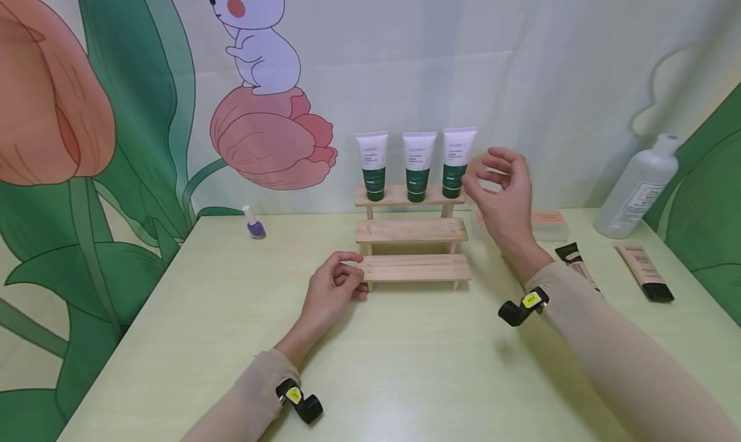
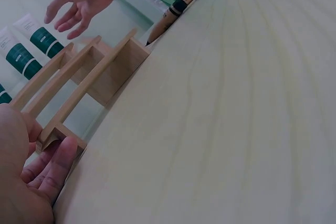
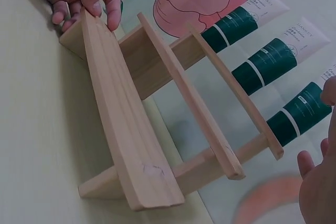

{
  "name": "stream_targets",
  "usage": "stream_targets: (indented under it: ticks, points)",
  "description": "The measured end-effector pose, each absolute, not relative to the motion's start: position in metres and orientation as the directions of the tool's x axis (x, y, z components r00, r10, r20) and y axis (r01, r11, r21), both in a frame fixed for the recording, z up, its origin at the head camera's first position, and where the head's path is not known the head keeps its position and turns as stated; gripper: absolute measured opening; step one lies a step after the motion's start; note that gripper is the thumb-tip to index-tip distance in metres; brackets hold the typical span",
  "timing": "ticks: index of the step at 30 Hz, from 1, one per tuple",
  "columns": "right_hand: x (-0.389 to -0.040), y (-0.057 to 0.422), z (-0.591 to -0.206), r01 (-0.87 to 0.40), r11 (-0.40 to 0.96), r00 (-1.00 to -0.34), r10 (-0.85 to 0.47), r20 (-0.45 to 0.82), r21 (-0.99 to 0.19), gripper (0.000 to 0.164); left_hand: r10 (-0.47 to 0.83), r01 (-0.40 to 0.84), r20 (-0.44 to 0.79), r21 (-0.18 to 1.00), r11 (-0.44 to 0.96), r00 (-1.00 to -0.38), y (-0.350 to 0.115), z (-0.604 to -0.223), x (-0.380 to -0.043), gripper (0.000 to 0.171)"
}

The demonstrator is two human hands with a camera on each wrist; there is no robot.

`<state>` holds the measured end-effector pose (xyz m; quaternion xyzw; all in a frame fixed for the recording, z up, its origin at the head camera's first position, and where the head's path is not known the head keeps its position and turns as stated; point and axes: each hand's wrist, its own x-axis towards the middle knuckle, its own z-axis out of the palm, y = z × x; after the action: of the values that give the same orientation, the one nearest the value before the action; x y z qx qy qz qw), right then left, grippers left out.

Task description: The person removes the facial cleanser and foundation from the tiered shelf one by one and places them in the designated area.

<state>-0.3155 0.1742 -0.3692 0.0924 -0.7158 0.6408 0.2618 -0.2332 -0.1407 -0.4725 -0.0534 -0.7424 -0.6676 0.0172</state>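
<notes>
A three-step wooden display rack point(image 1: 412, 230) stands on the table. Three white-and-green squeeze tubes stand upside down along its top step: a left tube point(image 1: 374, 165), a middle tube point(image 1: 418, 165) and a right tube point(image 1: 457, 162). My left hand point(image 1: 336, 281) holds the left end of the bottom step, fingers curled around its edge, as the left wrist view point(image 2: 39, 156) shows too. Beside the right tube is my right hand point(image 1: 503, 194), fingers loosely bent and spread, thumb tip close to the tube's edge and nothing between the fingers.
A purple nail polish bottle point(image 1: 255, 223) stands at the back left. To the right are a flat clear box point(image 1: 550, 226), a black-and-beige tube point(image 1: 577, 262), a beige tube with black cap point(image 1: 644, 271) and a tall white bottle point(image 1: 639, 188). A printed curtain point(image 1: 382, 56) hangs behind.
</notes>
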Motion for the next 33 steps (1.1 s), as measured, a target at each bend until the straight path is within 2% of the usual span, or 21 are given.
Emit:
stream_targets:
  ticks: [11, 21, 33]
  points:
    - [-0.327, 0.160, -0.367, -0.484, 0.123, -0.844, 0.196, 0.499, -0.867, 0.061, 0.053, 0.106, 0.101, 0.990, 0.094, -0.994, -0.141, -0.472, -0.234, 0.026]
    - [-0.332, 0.150, -0.368, -0.429, 0.206, -0.861, 0.201, 0.467, -0.879, 0.058, 0.058, 0.108, 0.103, 0.989, 0.098, -0.993, -0.141, -0.472, -0.233, 0.026]
    - [-0.333, 0.145, -0.367, -0.428, 0.238, -0.858, 0.196, 0.475, -0.872, 0.057, 0.060, 0.107, 0.102, 0.990, 0.092, -0.993, -0.141, -0.472, -0.233, 0.026]
